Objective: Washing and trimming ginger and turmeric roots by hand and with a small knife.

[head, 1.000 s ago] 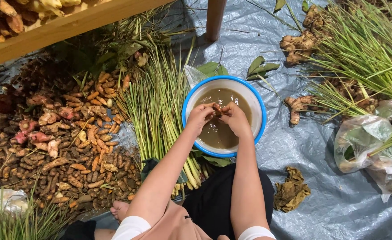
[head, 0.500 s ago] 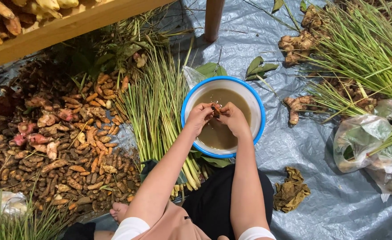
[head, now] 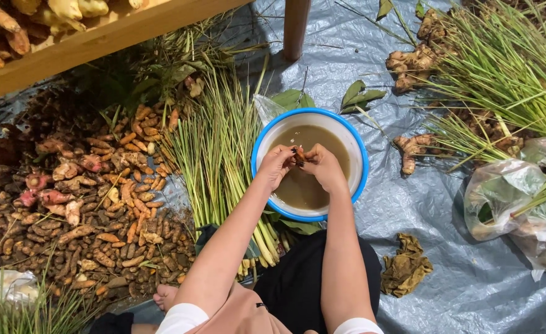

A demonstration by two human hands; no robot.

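Observation:
My left hand (head: 277, 166) and my right hand (head: 323, 167) meet over a white bowl with a blue rim (head: 358, 148) that holds muddy brown water. Between the fingertips of both hands I grip a small orange-brown root piece (head: 299, 154), just above the water. The bowl stands on a grey tarp (head: 458, 247) in front of my knees. A bundle of lemongrass stalks (head: 223, 161) lies just left of the bowl.
A large heap of small orange-brown roots (head: 93, 216) covers the ground at left. A wooden table edge (head: 99, 37) and its leg (head: 296, 25) stand beyond. Ginger pieces (head: 412, 148), more lemongrass (head: 508, 68), a plastic bag (head: 520, 198) and a crumpled brown cloth (head: 406, 269) lie at right.
The hands stay together over the bowl, with only small finger movement on the root piece. Nothing else has moved.

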